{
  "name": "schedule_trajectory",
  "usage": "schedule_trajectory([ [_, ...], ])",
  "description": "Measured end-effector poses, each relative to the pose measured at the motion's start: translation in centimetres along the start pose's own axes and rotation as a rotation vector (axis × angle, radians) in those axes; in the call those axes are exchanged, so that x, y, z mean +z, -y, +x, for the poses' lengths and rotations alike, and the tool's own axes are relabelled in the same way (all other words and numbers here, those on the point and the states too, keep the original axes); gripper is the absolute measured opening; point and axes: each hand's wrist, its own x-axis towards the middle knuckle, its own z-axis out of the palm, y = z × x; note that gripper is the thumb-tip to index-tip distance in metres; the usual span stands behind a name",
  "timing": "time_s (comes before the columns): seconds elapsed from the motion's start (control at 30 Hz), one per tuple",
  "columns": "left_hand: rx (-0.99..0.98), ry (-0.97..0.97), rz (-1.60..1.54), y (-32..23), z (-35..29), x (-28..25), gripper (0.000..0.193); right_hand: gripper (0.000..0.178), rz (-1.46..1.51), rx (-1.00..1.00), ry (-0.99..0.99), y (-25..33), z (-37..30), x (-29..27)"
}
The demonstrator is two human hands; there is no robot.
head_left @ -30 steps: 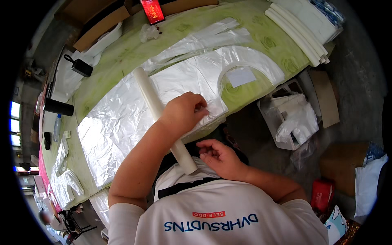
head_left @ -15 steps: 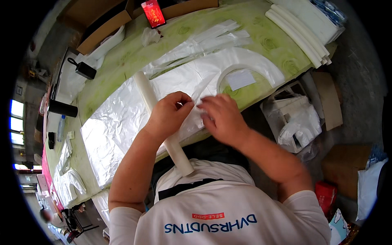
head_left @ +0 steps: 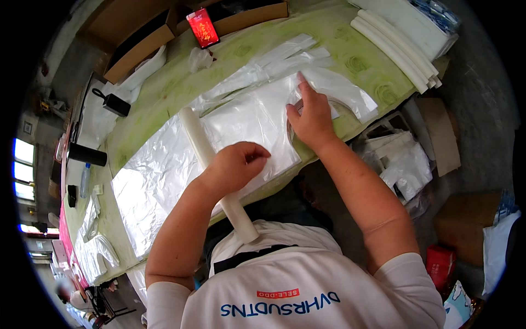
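Observation:
A large sheet of thin, glossy white plastic film (head_left: 148,181) lies across the green table, with a curved cut-out at its right end. Over it rests a long off-white roll (head_left: 193,130), its near end against my shirt. My left hand (head_left: 233,167) is just right of the roll, above the film, with thumb and forefinger brought together; whatever is between them is too small to make out. My right hand (head_left: 315,118) lies on the film by the curved cut-out, forefinger stretched away from me and thumb apart. It partly covers a piece of white paper (head_left: 333,112).
Folded film strips (head_left: 263,63) lie beyond the sheet. Several white rolls (head_left: 392,52) line the table's far right. A lit phone (head_left: 203,27) leans on cardboard boxes (head_left: 139,46). At left are a black speaker (head_left: 114,104) and bottle (head_left: 85,180). A bin with plastic scraps (head_left: 402,164) stands right.
My right hand has moved right and away from me onto the film beside the cut-out. My left hand has shifted slightly toward me. The film at the cut-out now lies flatter.

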Motion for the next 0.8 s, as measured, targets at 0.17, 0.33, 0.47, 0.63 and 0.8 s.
schedule_trajectory([
  [0.17, 0.145, -0.307, -0.105, -3.1, 3.1, -0.6, 0.053, 0.073, 0.015, 0.057, 0.000, -0.3, 0.5, -0.2],
  [0.33, 0.203, -0.630, 0.006, -5.0, 9.6, -0.2, 0.052, 0.075, -0.122, -0.218, 0.022, 0.5, -0.3, -0.2],
  [0.47, 0.130, -0.466, -0.317, -5.6, 11.0, -0.8, 0.034, 0.075, -0.039, -0.247, 0.009, -0.1, -0.1, -0.2],
  [0.63, 0.074, -0.657, -0.815, -3.2, 6.1, -4.7, 0.021, 0.074, 0.397, 0.206, -0.193, -2.9, 0.4, 0.9],
  [0.8, 0.335, -0.937, -1.091, 5.3, -6.5, -10.0, 0.009, 0.067, 0.802, 0.498, -0.278, -2.9, 0.2, -1.1],
])
